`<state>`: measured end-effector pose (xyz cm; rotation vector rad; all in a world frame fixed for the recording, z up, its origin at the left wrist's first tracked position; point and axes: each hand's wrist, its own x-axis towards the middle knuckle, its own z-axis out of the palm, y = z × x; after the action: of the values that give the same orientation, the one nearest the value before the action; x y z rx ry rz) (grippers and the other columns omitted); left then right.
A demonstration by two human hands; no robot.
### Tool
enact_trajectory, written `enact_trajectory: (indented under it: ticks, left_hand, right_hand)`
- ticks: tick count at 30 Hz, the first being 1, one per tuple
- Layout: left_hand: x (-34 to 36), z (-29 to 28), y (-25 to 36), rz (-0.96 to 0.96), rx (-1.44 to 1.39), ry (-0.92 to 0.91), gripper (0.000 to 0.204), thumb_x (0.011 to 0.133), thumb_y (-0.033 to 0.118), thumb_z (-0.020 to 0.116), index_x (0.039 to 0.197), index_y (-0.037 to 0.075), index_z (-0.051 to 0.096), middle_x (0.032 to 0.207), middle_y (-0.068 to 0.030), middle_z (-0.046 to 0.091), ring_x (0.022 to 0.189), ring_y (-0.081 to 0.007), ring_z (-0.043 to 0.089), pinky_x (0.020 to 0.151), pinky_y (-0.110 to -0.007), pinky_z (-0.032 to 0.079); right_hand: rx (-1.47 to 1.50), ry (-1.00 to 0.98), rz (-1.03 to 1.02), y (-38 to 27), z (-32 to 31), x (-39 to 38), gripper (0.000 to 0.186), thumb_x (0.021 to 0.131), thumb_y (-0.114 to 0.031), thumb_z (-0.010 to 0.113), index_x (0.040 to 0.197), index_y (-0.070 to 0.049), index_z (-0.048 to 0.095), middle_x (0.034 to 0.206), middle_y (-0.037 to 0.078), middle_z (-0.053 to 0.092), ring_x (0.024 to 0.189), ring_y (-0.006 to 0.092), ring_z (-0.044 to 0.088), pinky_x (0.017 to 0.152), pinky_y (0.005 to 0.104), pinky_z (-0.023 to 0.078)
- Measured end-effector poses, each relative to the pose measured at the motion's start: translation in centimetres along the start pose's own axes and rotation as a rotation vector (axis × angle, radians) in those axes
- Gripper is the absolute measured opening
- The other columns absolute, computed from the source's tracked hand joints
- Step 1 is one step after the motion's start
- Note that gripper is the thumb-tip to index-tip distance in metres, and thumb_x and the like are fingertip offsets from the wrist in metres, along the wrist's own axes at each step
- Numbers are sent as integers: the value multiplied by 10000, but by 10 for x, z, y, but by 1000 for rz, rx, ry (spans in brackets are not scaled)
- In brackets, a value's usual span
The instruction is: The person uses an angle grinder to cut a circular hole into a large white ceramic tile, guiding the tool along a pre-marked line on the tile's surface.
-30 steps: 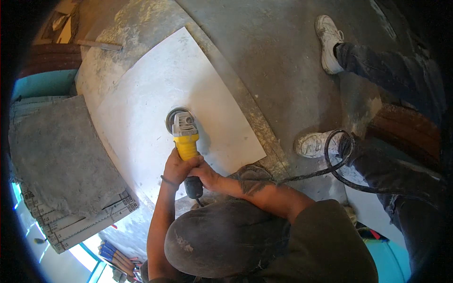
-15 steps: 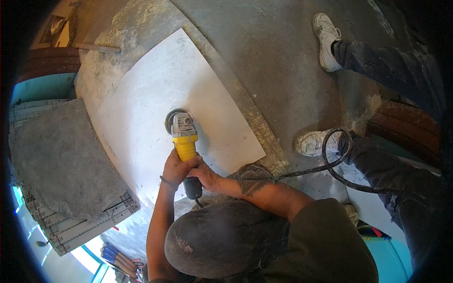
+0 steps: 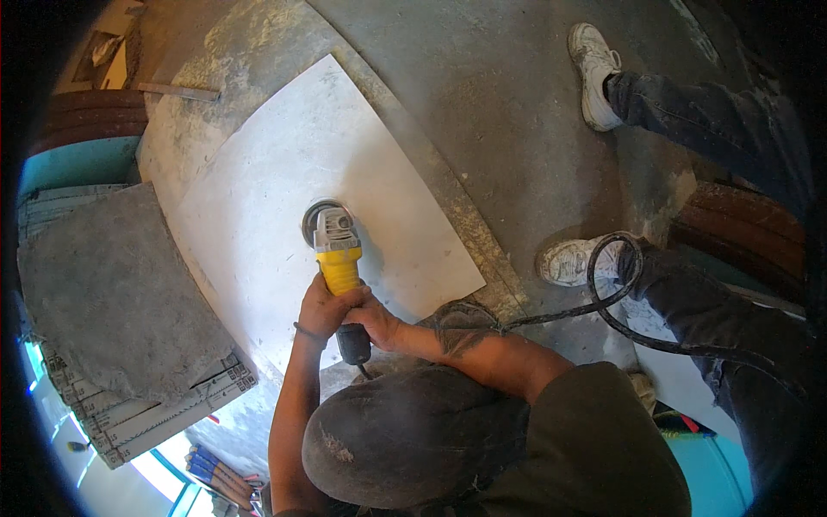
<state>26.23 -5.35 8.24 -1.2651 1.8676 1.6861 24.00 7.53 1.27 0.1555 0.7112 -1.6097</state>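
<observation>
Over the white sheet (image 3: 405, 207), our left hand (image 3: 324, 308) and right hand (image 3: 376, 320) hug the grinder (image 3: 339, 260), maybe to steady its far end.

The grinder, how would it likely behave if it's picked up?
The grinder should stay rigid, judging by its solid-looking yellow body. It may feel front-heavy, given the chunky grey head. The cord at its rear might drag.
</observation>
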Motion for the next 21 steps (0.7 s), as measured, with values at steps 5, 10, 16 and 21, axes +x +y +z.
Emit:
enact_trajectory:
  ticks: [5, 10, 16, 21]
  left_hand:
    - [2, 0, -4, 4, -13, 7, 411, 800, 219, 832, 1060, -34, 639, 936, -131, 727, 820, -198, 712, 752, -340, 580]
    - [1, 2, -1, -40, 9, -6, 413, 821, 160, 816, 1133, -23, 616, 973, -98, 713, 865, -186, 702, 785, -331, 580]
    - [-1, 4, 2, 16, -85, -26, 377, 809, 190, 826, 1055, -23, 635, 908, -108, 718, 797, -182, 698, 750, -327, 572]
    - [6, 6, -8, 14, -93, -37, 383, 818, 184, 819, 1079, -22, 627, 948, -111, 715, 826, -182, 697, 760, -327, 569]
  right_hand:
    - [1, -12, 10, 1, -3, 0, 472, 783, -143, 695, 1228, -41, 574, 1014, 49, 649, 905, 151, 629, 808, 310, 526]
    - [27, 7, 21, 7, -6, 2, 494, 782, -141, 687, 1246, -36, 557, 1035, 53, 642, 928, 151, 621, 830, 310, 522]
    - [20, -7, 11, 2, -6, 0, 500, 773, -145, 686, 1241, -30, 556, 1035, 55, 642, 931, 152, 622, 841, 311, 521]
    - [-4, -9, 3, -3, -8, -1, 511, 776, -147, 698, 1253, -29, 556, 1034, 59, 648, 919, 174, 633, 850, 321, 518]
